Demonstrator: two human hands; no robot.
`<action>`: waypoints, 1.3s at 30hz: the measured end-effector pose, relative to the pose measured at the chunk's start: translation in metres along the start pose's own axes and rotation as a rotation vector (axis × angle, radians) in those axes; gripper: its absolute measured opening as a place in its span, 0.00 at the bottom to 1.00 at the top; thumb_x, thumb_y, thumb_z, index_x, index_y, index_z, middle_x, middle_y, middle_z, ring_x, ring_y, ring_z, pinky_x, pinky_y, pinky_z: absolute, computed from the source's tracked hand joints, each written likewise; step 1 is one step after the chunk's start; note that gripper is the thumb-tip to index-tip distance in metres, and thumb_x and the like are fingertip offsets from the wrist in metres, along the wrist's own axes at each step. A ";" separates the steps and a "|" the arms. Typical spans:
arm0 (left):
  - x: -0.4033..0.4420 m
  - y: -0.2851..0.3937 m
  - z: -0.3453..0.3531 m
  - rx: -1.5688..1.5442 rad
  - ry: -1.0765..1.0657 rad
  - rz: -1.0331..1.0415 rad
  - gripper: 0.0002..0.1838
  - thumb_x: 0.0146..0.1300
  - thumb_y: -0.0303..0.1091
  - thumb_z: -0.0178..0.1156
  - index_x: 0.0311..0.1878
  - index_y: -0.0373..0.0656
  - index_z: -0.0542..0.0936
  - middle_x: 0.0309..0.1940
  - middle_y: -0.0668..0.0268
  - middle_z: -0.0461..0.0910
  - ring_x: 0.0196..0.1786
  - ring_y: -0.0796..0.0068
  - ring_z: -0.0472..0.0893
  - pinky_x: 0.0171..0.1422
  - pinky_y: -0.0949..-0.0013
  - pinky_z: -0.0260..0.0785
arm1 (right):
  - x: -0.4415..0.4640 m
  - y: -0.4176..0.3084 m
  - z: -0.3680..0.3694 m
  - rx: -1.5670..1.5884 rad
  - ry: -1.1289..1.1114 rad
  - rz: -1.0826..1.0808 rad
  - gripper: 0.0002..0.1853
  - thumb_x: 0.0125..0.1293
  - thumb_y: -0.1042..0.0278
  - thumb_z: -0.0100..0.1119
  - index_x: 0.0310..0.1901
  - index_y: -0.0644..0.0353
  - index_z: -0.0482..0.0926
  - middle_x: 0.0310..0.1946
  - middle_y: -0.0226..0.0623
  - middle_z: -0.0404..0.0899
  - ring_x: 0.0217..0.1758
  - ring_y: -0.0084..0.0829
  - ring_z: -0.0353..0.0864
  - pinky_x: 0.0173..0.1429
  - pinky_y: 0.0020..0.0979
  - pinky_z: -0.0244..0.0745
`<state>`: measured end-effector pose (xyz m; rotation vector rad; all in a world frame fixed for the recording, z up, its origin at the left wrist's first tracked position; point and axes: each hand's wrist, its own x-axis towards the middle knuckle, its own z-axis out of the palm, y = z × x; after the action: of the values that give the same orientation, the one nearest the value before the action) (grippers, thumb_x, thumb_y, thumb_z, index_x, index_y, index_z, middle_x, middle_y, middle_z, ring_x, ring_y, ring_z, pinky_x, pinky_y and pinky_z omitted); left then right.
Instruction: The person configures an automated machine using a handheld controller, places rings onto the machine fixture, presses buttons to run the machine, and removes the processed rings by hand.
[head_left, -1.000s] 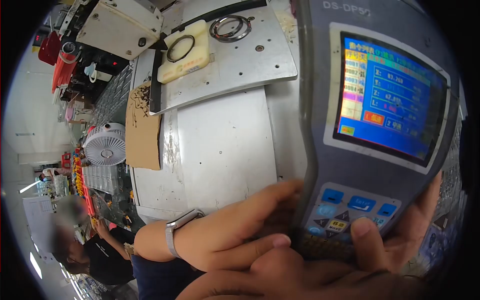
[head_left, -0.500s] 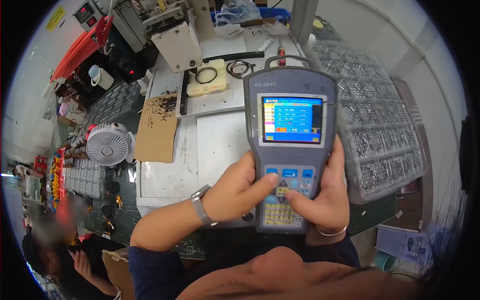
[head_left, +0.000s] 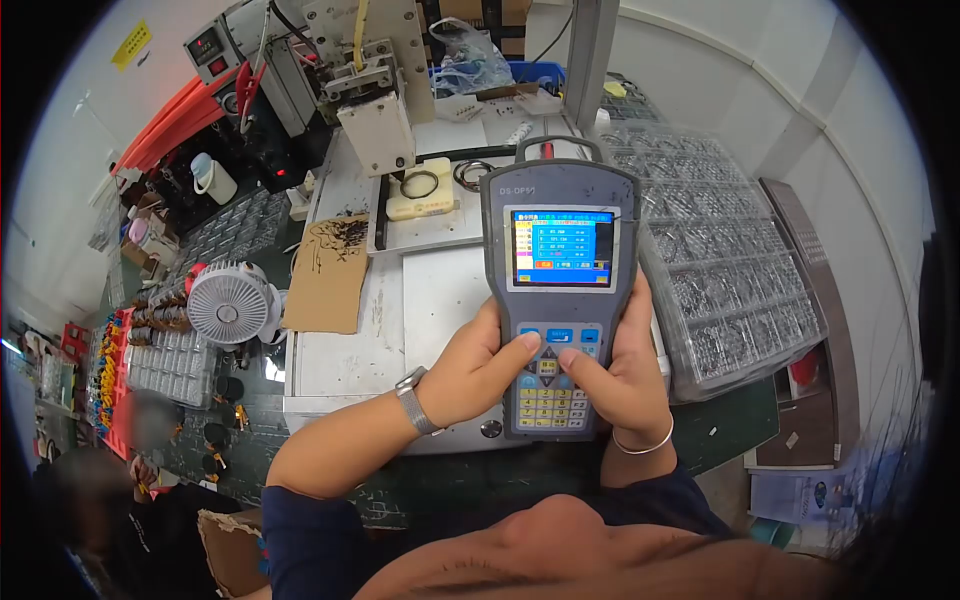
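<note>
In the head view, one handheld controller (head_left: 560,305) stands at the centre of the frame, its face toward the camera. Its casing is dark grey and scuffed, with a loop handle on top and "DS-DP5" plus a blurred last character printed near the upper edge. The lit screen (head_left: 560,247) is mostly blue, with a yellow strip down its left side and an orange box low down; its small text is hard to make out. Below sit blue keys, arrow keys and pale yellow number keys (head_left: 545,405).

Two hands hold it. The left hand (head_left: 470,365) is closed around the left edge, thumb on the upper-left blue key; the right hand (head_left: 630,370) is closed around the right edge, thumb over the keys beside the arrows. Most fingers are hidden behind the casing, and whether either thumb presses cannot be told.

In the upper middle, one dark ring (head_left: 419,198) lies on one cream block (head_left: 420,208). More rings (head_left: 470,180) overlap just right of it, partly covered by the controller and too bunched to count. One fan (head_left: 229,303) and one cardboard piece (head_left: 328,285) are at left, clear trays (head_left: 715,260) at right. One co-worker, lower left, is blurred and cut off.
</note>
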<state>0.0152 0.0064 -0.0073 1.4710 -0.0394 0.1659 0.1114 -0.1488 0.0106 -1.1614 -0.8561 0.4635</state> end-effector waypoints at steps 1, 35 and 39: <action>0.000 0.001 0.000 -0.019 0.006 -0.014 0.24 0.72 0.30 0.48 0.68 0.34 0.57 0.62 0.59 0.68 0.63 0.74 0.67 0.68 0.66 0.60 | 0.000 0.000 0.000 0.003 -0.001 -0.004 0.47 0.57 0.84 0.52 0.72 0.64 0.34 0.65 0.49 0.59 0.69 0.35 0.63 0.70 0.37 0.58; 0.000 0.004 -0.006 0.067 -0.010 -0.127 0.26 0.70 0.33 0.49 0.65 0.29 0.57 0.57 0.50 0.72 0.60 0.66 0.73 0.64 0.65 0.64 | 0.001 0.007 0.001 0.021 0.112 0.161 0.57 0.47 0.83 0.64 0.72 0.65 0.31 0.63 0.49 0.59 0.65 0.37 0.68 0.65 0.37 0.68; 0.002 0.006 -0.005 0.085 -0.018 -0.123 0.26 0.70 0.33 0.49 0.65 0.28 0.57 0.57 0.50 0.72 0.60 0.65 0.73 0.64 0.64 0.64 | 0.000 0.004 -0.002 -0.039 0.092 0.226 0.58 0.47 0.83 0.64 0.72 0.66 0.30 0.64 0.51 0.59 0.65 0.39 0.68 0.65 0.38 0.67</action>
<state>0.0158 0.0124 -0.0018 1.5548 0.0436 0.0551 0.1132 -0.1482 0.0072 -1.3123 -0.6594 0.5748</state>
